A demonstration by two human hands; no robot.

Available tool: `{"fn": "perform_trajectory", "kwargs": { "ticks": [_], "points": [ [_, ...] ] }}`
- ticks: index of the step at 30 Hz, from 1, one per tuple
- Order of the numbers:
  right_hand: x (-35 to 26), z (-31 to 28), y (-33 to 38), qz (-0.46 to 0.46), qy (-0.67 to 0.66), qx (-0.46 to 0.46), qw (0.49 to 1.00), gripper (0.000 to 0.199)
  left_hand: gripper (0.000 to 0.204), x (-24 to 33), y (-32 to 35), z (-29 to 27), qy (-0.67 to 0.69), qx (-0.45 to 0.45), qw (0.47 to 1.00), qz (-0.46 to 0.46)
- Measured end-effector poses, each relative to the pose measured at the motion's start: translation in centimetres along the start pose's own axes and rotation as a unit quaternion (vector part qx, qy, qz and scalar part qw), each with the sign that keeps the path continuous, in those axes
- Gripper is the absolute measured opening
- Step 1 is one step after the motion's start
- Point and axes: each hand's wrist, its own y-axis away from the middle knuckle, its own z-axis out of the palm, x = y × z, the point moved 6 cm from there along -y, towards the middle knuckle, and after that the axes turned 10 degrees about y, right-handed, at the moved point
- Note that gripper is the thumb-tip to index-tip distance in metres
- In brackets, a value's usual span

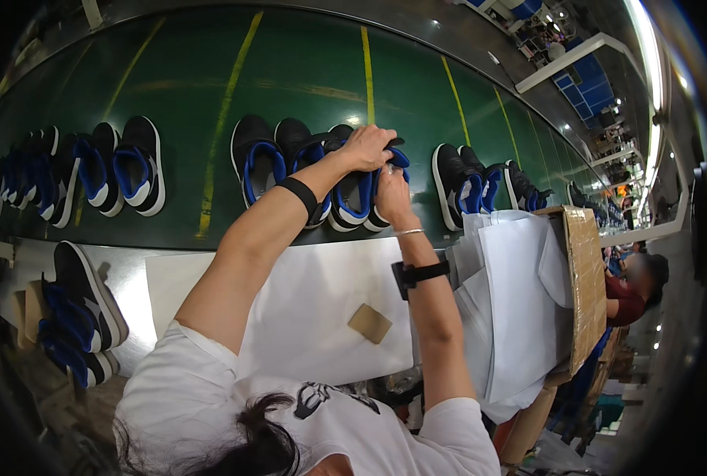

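Both of my hands are at one black shoe with a blue lining (401,159), part of a group on the green conveyor belt. My left hand (367,148) reaches over from the left, fingers curled closed on its dark upper part. At the shoe's blue opening is my right hand (393,194), its fingers bent and closed on the edge. My hands hide much of this shoe. Just left of it stands another blue-lined shoe (353,198), partly under my left forearm. Further left in the group is a black shoe (256,159).
More shoes stand on the green belt (187,87) to the left (139,166) and right (451,186). Nearer me lie a white sheet (314,317) with a brown square piece (370,324), a stack of white paper (520,301) by a cardboard box (583,285), and shoes on their sides (91,297).
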Motion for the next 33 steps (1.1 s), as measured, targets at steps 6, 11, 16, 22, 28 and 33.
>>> {"fn": "perform_trajectory", "kwargs": {
  "ticks": [6,11,16,22,28,33],
  "points": [
    [-2.3,-3.2,6.0,-0.079,-0.073,-0.123,0.987,0.077,0.025,-1.9,0.9,-0.9,0.072,0.025,0.997,-0.026],
    [-1.1,1.5,2.0,-0.160,0.111,-0.048,0.980,0.081,0.024,0.6,0.5,1.1,0.025,-0.029,0.999,0.022],
    [-2.0,-4.0,5.9,-0.106,-0.039,0.012,0.993,0.059,0.026,3.1,3.1,-1.2,0.053,0.074,0.993,0.071],
    [-5.3,-10.2,22.4,-0.022,-0.139,0.035,0.989,0.054,0.028,9.2,17.1,-4.9,0.125,0.104,0.987,0.007],
    [-2.4,-7.4,28.2,0.054,-0.027,0.049,0.997,0.037,0.052,11.5,31.0,2.0,0.135,-0.159,0.969,-0.131],
    [-13.4,-6.0,30.4,-0.078,0.005,0.178,0.981,0.023,0.067,10.7,31.1,4.2,0.109,-0.172,0.978,-0.043]
  ]
}}
